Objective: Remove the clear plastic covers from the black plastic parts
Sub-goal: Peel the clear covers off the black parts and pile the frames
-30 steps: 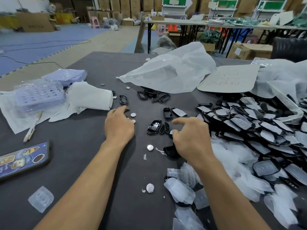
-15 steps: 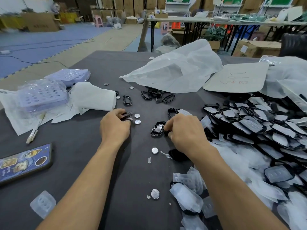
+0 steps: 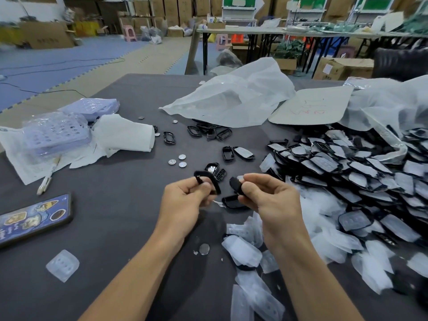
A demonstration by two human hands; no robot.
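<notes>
My left hand (image 3: 185, 200) pinches a black ring-shaped frame part (image 3: 209, 179) just above the dark table (image 3: 120, 205). Beside it, my right hand (image 3: 271, 200) grips a black plastic part (image 3: 235, 184) with a bit of clear cover showing at its top. The two hands are raised close together over the table's middle. Under them lies another black part (image 3: 231, 201). A big heap of black parts with clear covers (image 3: 347, 170) fills the right side. Loose clear plastic covers (image 3: 243, 249) lie near my right forearm.
Coin cells (image 3: 177, 160) and several black frames (image 3: 208, 132) lie beyond my hands. A white bag (image 3: 234, 98) and a cardboard sheet (image 3: 310, 105) lie at the back. Lilac trays (image 3: 55, 133), white paper (image 3: 120, 135), a pen (image 3: 47, 179) and a phone (image 3: 34, 218) sit at the left.
Both hands have lifted off the table and come together, the left with a black frame picked up near the coin cells, the right with a black part taken beside the heap.
</notes>
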